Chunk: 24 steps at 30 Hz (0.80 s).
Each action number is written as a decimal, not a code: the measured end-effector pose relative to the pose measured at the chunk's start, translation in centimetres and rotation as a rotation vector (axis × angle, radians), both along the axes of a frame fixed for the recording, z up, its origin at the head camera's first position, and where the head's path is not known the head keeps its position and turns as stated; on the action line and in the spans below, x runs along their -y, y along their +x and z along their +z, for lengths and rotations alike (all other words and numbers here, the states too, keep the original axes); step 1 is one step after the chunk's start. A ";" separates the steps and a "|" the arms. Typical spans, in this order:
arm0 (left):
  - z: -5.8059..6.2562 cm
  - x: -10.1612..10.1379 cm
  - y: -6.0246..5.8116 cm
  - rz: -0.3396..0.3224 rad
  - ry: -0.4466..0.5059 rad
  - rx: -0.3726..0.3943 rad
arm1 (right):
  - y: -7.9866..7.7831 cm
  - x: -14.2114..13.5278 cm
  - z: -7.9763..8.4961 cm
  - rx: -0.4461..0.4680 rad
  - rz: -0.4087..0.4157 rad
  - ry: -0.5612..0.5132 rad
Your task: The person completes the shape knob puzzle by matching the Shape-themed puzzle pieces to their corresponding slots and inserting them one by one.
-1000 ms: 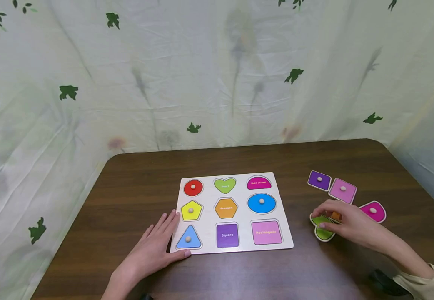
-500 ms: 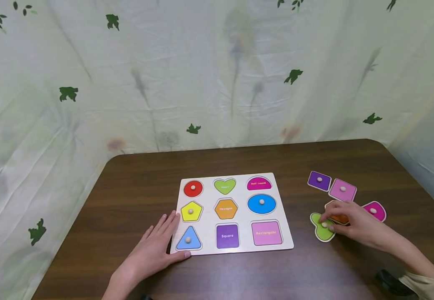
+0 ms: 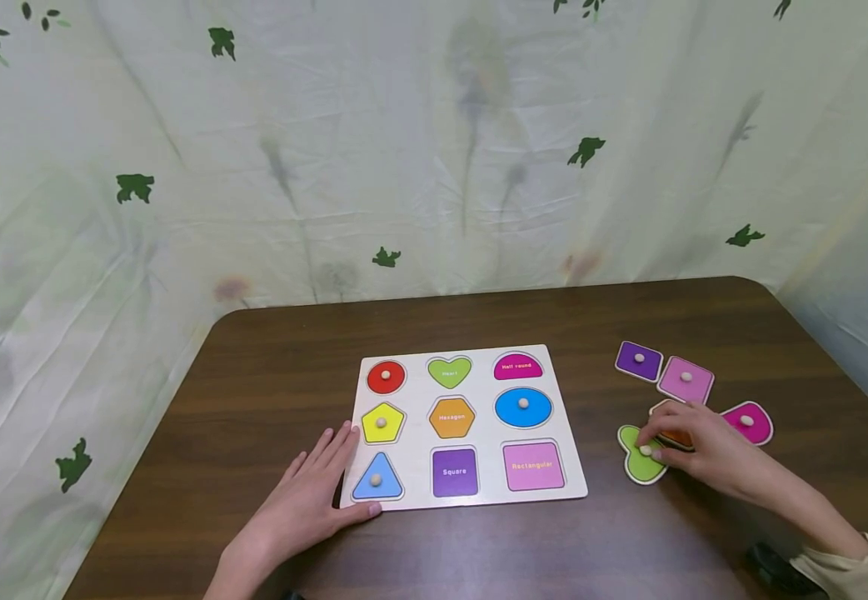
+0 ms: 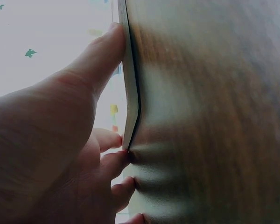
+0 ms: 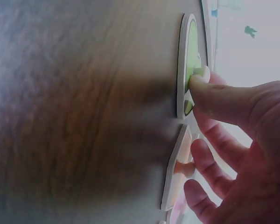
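My right hand (image 3: 719, 446) pinches the round wooden knob of a green heart puzzle piece (image 3: 636, 468) between thumb and fingers. In the right wrist view the heart piece (image 5: 191, 44) stands close over the table, its knob (image 5: 203, 72) at the thumb tip. Under the same hand lies an orange hexagon piece (image 3: 685, 439), partly covered. My left hand (image 3: 306, 492) rests at the near left corner of the white shape puzzle board (image 3: 415, 458), fingers straight along the left edge and thumb on the front edge. The left wrist view shows the fingertips (image 4: 126, 184) beside the board edge (image 4: 130, 93).
Red circle (image 3: 385, 387), yellow pentagon (image 3: 383, 437), blue triangle (image 3: 376, 461) and blue oval (image 3: 509, 408) pieces sit in the board. Purple (image 3: 632, 371), pink (image 3: 692, 392) and magenta half-round (image 3: 759, 427) pieces lie on the brown table (image 3: 479, 550). A patterned cloth (image 3: 434, 167) hangs behind.
My right fingers have gone from spreading over the heart piece to pinching its knob, and the piece has shifted slightly left. My left hand and the board have stayed put.
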State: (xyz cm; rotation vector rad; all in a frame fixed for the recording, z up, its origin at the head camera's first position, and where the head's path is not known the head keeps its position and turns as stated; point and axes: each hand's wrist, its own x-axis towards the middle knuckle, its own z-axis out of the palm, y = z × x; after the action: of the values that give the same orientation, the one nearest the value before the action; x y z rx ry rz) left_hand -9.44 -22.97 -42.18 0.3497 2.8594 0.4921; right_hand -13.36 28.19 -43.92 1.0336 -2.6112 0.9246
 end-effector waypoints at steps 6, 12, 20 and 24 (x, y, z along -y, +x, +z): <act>0.0 -0.1 -0.1 0.006 -0.006 0.010 | 0.3 0.4 0.1 0.058 0.015 -0.030; 0.0 0.0 -0.1 0.007 -0.010 0.013 | 0.3 0.8 0.0 0.104 -0.008 -0.046; 0.1 -0.1 -0.1 0.012 -0.007 0.016 | 0.2 2.3 0.2 0.211 -0.131 -0.088; 0.0 -0.1 -0.1 0.010 -0.009 0.013 | 0.0 3.1 0.3 0.192 -0.181 -0.106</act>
State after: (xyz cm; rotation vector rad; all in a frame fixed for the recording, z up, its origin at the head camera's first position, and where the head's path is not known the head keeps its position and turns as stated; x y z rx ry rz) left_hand -9.50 -22.89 -42.19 0.3293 2.8517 0.4807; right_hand -13.40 25.07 -43.65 0.7004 -2.7177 1.1529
